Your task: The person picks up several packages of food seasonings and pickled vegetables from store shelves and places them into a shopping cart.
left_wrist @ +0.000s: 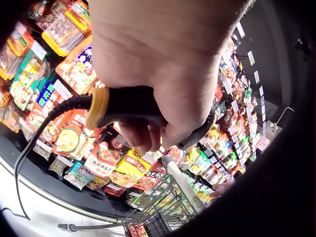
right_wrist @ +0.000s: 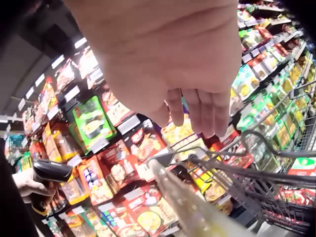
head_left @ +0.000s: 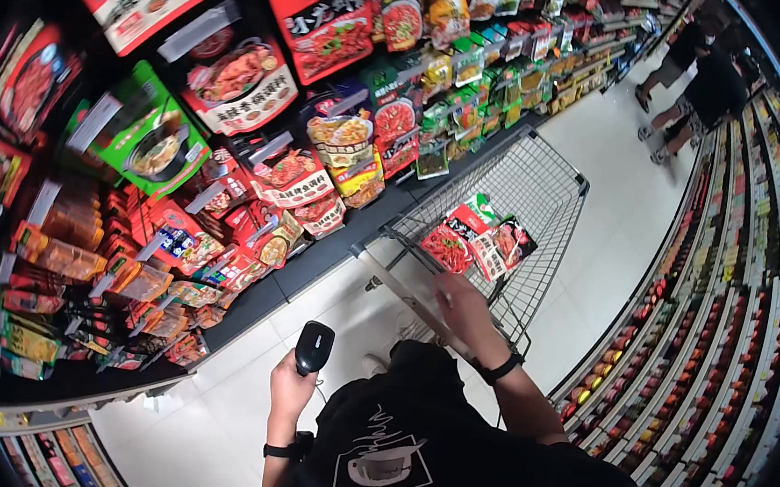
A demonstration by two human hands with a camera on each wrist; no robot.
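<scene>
My left hand [head_left: 289,392] grips a black barcode scanner [head_left: 314,347], its head pointing forward. In the left wrist view the fingers wrap the scanner's dark handle [left_wrist: 133,102], and a coiled cable [left_wrist: 74,103] leaves its yellow-ringed end. My right hand [head_left: 475,319] is over the handlebar [head_left: 417,304] of a shopping cart [head_left: 554,245]. Its fingers are extended in the right wrist view, with nothing held. Inside the cart lie several seasoning packets, among them a red one [head_left: 451,247] and a white-and-red one [head_left: 504,251].
Shelves with hanging seasoning packets [head_left: 331,27] line the left side, above a dark base ledge [head_left: 312,269]. Long shelves of jars [head_left: 675,309] curve along the right. Two people [head_left: 696,85] stand farther down the aisle on the pale tiled floor [head_left: 612,232].
</scene>
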